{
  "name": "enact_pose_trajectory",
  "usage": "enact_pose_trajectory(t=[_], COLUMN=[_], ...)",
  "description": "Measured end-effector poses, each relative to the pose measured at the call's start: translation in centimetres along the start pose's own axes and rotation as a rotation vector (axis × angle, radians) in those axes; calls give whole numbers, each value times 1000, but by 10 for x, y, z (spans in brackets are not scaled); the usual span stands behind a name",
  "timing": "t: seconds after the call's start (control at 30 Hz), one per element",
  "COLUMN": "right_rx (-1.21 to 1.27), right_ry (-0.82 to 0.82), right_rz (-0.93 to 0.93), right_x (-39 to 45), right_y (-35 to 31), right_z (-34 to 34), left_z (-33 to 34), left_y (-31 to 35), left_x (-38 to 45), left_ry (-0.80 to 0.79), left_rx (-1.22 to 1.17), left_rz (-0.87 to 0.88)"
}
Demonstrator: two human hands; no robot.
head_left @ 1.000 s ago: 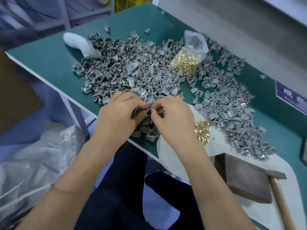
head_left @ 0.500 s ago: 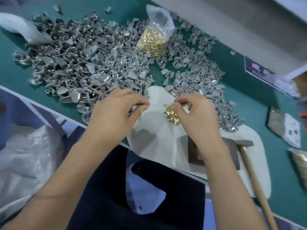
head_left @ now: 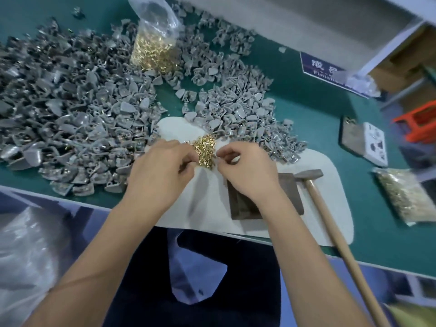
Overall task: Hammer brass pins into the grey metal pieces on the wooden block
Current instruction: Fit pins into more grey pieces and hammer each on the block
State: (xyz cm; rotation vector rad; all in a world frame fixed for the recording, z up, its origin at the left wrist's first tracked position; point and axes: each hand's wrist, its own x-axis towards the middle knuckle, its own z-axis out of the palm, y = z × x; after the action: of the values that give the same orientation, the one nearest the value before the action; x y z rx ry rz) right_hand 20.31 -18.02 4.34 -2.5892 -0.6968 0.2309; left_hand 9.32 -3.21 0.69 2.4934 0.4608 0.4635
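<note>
A small heap of loose brass pins lies on the white pad. My left hand is at the heap's left edge, its fingers curled round a small grey metal piece that is mostly hidden. My right hand is at the heap's right edge, thumb and forefinger pinched on a brass pin. The dark wooden block sits on the pad, partly hidden under my right wrist. A wooden-handled hammer lies just to the right of the block. Grey metal pieces are piled across the green table.
A clear bag of brass pins stands at the back, with a second pile of grey pieces beside it. At the right are a flat bag, a grey plate with a white card, a blue sign and an orange object.
Both hands moved right from the grey pile to the brass pin heap on the pad. My left hand carried a grey piece along. The view swung right.
</note>
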Motion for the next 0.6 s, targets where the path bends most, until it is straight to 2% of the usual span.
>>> enact_pose_trajectory(t=[0.13, 0.33, 0.5, 0.6], right_rx=[-81, -404, -418, -342], right_ry=[14, 52, 62, 80], right_rz=[1, -104, -137, -159], right_x=[-1, -5, -4, -7], right_y=[-6, -19, -24, -18], right_z=[1, 1, 2, 3], left_z=[12, 15, 14, 14], left_y=[-1, -3, -3, 0], left_x=[-13, -14, -16, -16], left_ry=[68, 83, 73, 77], left_rx=[9, 54, 73, 93], left_rz=[-28, 14, 31, 24])
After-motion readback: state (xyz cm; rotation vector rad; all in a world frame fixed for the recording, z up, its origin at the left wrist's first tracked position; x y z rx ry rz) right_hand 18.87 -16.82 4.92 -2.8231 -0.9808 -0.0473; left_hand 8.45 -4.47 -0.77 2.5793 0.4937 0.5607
